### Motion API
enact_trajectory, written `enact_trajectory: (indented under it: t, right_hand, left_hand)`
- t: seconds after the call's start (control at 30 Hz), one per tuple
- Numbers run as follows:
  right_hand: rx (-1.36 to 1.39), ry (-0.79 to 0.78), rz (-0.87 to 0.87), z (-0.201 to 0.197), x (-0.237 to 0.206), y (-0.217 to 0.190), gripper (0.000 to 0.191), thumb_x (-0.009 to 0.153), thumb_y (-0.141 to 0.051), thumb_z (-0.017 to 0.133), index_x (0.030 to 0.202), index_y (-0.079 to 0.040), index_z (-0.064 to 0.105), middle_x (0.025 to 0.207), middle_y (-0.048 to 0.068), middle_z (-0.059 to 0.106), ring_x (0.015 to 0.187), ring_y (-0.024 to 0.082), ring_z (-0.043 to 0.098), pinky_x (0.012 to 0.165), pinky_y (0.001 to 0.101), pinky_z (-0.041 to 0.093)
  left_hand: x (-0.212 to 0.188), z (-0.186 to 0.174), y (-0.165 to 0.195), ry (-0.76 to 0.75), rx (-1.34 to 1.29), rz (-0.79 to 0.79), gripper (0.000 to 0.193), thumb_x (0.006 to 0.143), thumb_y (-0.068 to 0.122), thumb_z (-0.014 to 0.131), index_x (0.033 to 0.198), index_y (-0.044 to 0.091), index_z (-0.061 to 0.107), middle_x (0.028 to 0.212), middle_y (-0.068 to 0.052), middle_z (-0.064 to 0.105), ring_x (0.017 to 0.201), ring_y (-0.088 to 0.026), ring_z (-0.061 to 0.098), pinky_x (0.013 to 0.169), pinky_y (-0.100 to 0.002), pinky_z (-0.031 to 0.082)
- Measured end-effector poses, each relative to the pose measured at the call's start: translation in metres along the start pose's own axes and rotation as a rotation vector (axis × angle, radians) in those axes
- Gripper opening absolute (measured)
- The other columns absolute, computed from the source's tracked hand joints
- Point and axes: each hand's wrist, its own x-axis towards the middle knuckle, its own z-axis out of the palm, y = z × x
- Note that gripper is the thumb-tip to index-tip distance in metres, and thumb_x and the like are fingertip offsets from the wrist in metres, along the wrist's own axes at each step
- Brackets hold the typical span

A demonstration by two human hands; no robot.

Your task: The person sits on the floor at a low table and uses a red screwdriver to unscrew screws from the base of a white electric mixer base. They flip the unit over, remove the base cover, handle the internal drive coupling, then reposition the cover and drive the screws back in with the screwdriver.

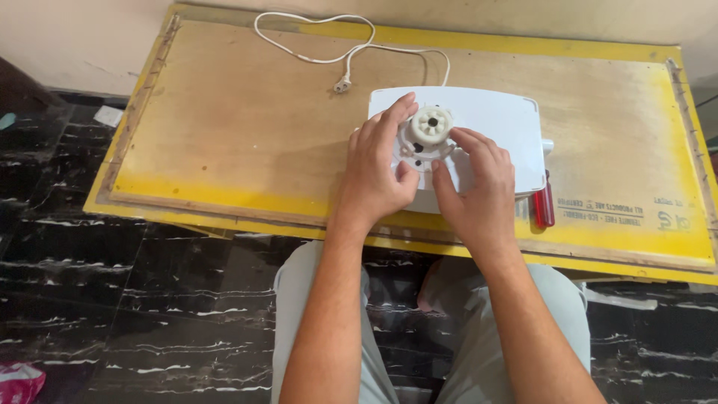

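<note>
I see the white appliance base [479, 123] lying on the desk [247, 127], long axis left-right. My left hand [378, 168] and right hand [479, 187] flank its round toothed coupling [431, 124], fingers resting spread, gripping nothing (left nearer).

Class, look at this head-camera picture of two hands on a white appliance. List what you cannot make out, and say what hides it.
1. Front part of the white appliance base: covered by the left hand and right hand.
2. Red-handled tool: its working end lies under the base.
3. Whether either hand's grip is closed: fingertips rest around the toothed coupling, partly hiding each other.
4. Far end of the white cord: hidden behind the base.
</note>
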Motion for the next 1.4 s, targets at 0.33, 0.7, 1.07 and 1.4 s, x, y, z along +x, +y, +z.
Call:
enact_trajectory:
  t: [0.33,0.7,1.07,1.4]
  right_hand:
    - [-0.047,-0.028,-0.012,0.001,-0.003,0.000,0.054,0.090,-0.013,0.077,0.140,-0.001,0.060,0.141,0.016,0.062,0.126,0.036,0.056,0.109,0.0466,0.041]
    - [-0.040,-0.013,0.004,0.002,-0.003,-0.004,0.054,0.090,-0.013,0.075,0.141,-0.004,0.059,0.142,0.014,0.062,0.127,0.036,0.056,0.110,0.0459,0.041]
    - [-0.090,-0.019,-0.043,0.002,-0.004,-0.008,0.051,0.089,-0.014,0.077,0.138,-0.012,0.064,0.145,0.014,0.058,0.126,0.036,0.054,0.107,0.0468,0.040]
    - [-0.046,0.070,0.012,0.005,0.009,-0.003,0.023,0.096,-0.009,0.076,0.119,-0.009,0.075,0.129,0.014,0.067,0.116,0.035,0.060,0.098,0.0438,0.050]
  left_hand:
    - [-0.002,0.003,-0.006,-0.002,-0.064,-0.055,0.081,0.074,0.002,0.064,0.152,0.014,0.042,0.136,-0.007,0.068,0.131,-0.025,0.063,0.115,-0.045,0.040]
    - [-0.001,0.002,-0.002,-0.025,-0.059,-0.099,0.072,0.081,0.005,0.070,0.149,0.016,0.050,0.126,-0.003,0.065,0.128,-0.019,0.066,0.110,-0.043,0.044]
    - [-0.002,0.004,-0.008,0.014,-0.069,-0.010,0.082,0.082,0.006,0.071,0.156,0.014,0.037,0.143,-0.004,0.066,0.135,-0.025,0.059,0.116,-0.046,0.040]
    - [0.000,0.005,-0.004,0.034,-0.090,-0.090,0.082,0.080,0.005,0.074,0.155,0.017,0.042,0.124,-0.002,0.071,0.123,-0.022,0.063,0.111,-0.043,0.042]
